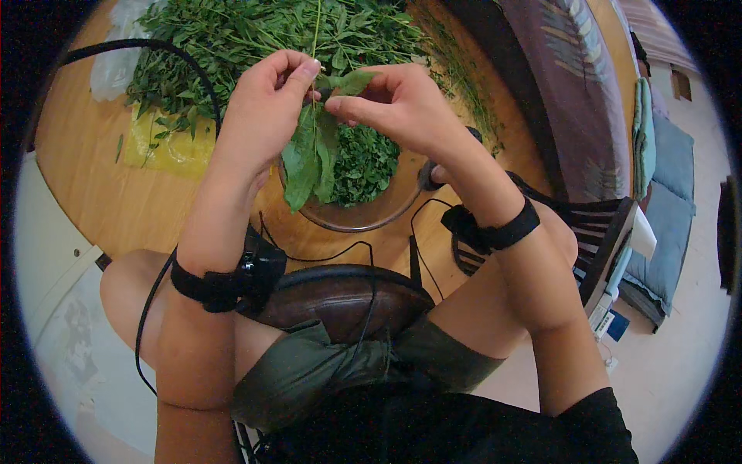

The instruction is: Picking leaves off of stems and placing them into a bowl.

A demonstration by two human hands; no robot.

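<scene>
Between thumb and fingers, my left hand [269,98] pinches a thin green stem [317,35] that bears large leaves. Several of its leaves [307,156] hang below my fingers, over a clear bowl [342,226]. My right hand [400,107], close beside the left, holds a leaf [353,84] at the same stem; whether that leaf is still attached is hidden by the fingers. Under the hands, a heap of picked green leaves [365,168] lies in the bowl. Beyond them spreads a large pile of leafy stems [261,40].
Yellow plastic sheeting [168,145] lies under the pile's near left edge, and a clear plastic bag [113,69] is at its far left. Thin stems [469,87] are strewn at the right. Black cables [371,255] run near my lap. A slatted wooden chair [603,249] stands at the right.
</scene>
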